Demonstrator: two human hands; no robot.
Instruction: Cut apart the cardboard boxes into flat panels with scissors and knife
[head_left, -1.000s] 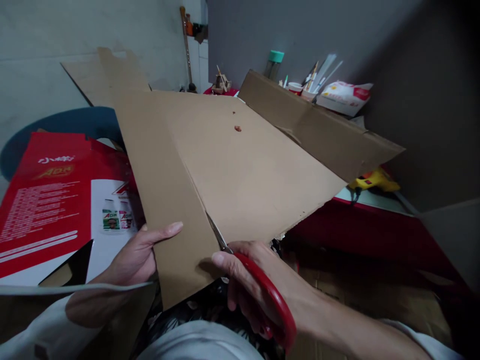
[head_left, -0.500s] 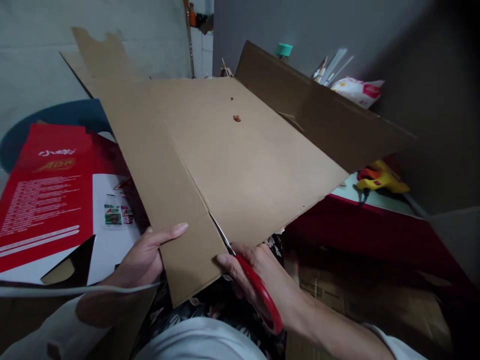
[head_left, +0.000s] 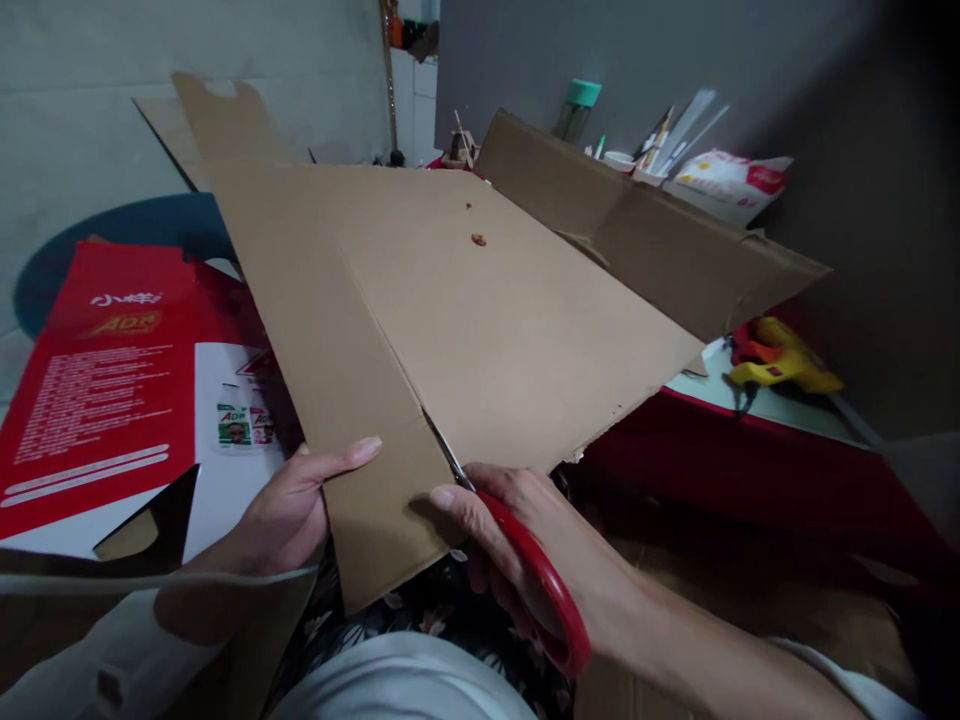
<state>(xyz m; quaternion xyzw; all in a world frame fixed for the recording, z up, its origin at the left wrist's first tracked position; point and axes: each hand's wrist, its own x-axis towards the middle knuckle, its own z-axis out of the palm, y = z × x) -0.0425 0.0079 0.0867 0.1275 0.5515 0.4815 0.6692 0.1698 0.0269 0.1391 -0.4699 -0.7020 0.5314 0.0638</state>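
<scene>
Through my head view, the right hand (head_left: 510, 540) angles in from the lower right, fingers wrapped round red-handled scissors (head_left: 561, 597), their blades at a slit in the cardboard sheet (head_left: 525, 320). My left hand (head_left: 296, 505), thumb on top, pinches the sheet's near left edge. The sheet spans the centre, beyond my lap. Left of it, a red-and-white carton (head_left: 112, 400) bears white Chinese characters over gold "AD" lettering; its finer print is illegible. Farther right, a yellow tool (head_left: 795, 365) lies on the bench (head_left: 795, 412).

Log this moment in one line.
Left hand: holding cardboard, thumb on top | Right hand: holding red-handled scissors | Blades: at cardboard
</scene>
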